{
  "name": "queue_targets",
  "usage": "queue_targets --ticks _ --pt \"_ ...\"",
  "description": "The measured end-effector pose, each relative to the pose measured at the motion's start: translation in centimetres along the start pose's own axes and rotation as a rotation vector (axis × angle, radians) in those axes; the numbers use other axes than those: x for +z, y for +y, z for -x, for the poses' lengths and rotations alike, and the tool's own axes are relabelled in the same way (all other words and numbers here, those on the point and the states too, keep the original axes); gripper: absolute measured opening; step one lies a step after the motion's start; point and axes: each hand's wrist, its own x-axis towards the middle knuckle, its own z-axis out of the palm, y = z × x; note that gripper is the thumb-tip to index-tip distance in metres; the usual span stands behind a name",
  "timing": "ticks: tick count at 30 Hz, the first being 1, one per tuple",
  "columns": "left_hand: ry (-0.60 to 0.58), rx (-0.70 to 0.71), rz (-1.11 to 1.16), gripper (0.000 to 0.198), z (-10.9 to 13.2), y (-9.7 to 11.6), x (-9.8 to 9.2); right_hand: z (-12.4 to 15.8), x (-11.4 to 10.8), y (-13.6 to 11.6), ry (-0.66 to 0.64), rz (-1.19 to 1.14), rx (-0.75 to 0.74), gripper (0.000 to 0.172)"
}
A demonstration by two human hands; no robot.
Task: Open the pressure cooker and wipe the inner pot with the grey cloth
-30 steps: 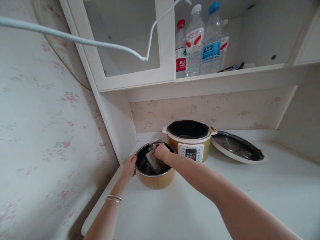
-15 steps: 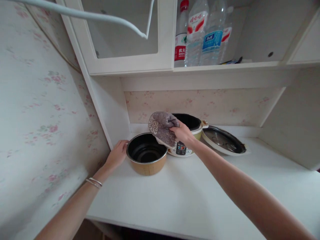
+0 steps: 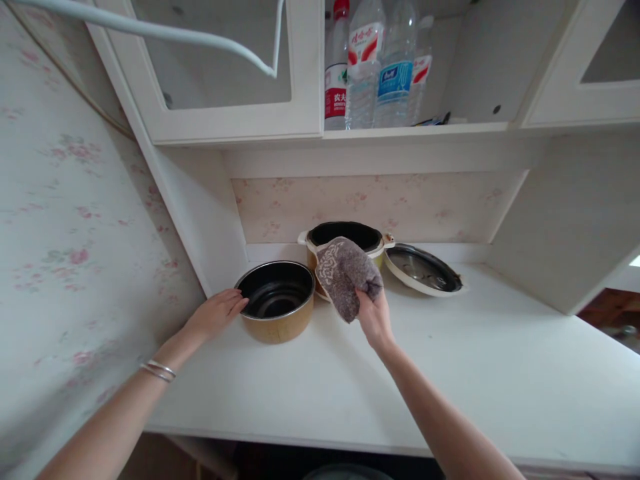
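Observation:
Next to the left wall, my left hand [image 3: 219, 313] has its fingers stretched out, the tips at the left rim of a rice cooker inner pot [image 3: 280, 328]. The pot is gold outside, black inside, and stands upright on the counter. My right hand [image 3: 374, 315] is closed around a bunched grey-brown cloth [image 3: 345, 273] with a pale pattern. It holds the cloth above the counter, right of the pot. Behind the cloth is the rice cooker body [image 3: 384, 248], its lid off and its front mostly hidden.
The cooker lid [image 3: 425, 268] lies underside up, right of the cooker. All stand on a white counter [image 3: 300, 393]. Overhead, an open cabinet shelf [image 3: 415, 132] holds several plastic bottles [image 3: 364, 67]. A white cable or rod [image 3: 200, 33] crosses the upper left.
My right hand has drawn the cloth back from over the pot's right rim, toward me and to the right. My left hand's fingers have loosened at the left rim. The view has shifted right.

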Motion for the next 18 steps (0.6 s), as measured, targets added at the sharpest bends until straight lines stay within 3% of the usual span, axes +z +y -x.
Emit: queue_targets --ticks 3,7,11,18 --pt "0.118 -0.071 -0.052 0.051 0.7 -0.2 0.6 1.7 1.2 1.4 -0.074 0.2 -0.042 0.056" --pt "0.21 -0.13 -0.048 0.048 1.3 0.9 1.0 3.0 4.6 3.4 -0.28 0.311 -0.163 0.066" --pt "0.254 -0.13 -0.123 0.047 1.5 2.8 1.1 3.9 8.5 5.0 -0.492 0.466 -0.042 0.062" --pt "0.302 -0.307 -0.309 0.054 -0.5 6.1 2.7 6.0 11.8 5.7 -0.522 0.457 -0.031 0.06"
